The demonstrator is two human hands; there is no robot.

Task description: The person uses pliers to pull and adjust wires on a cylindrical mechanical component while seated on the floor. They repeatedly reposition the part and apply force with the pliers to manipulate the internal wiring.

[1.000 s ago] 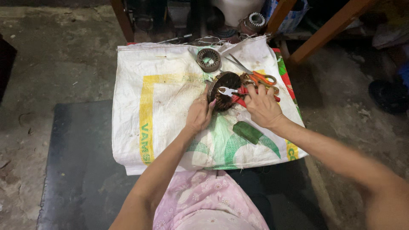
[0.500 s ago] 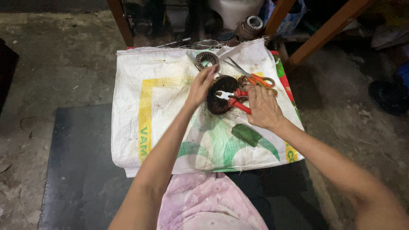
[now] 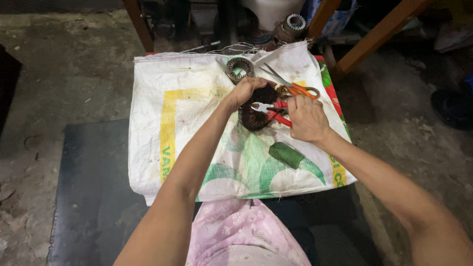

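Dim, warm light falls from above and lands brightest on the white sack (image 3: 197,123) under the hands. Beyond the hands the background sinks into deep shadow. The near forearms are soft and stretched by wide-angle distortion at the bottom edge. No glare.

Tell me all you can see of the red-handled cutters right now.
The red-handled cutters look like metal pliers: pale steel jaws pointing left, red grips running right and down. They lie nearly flat over the dark round wound core on the white woven sack. The right hand grips the handles; the left hand rests on the core just above the jaws.
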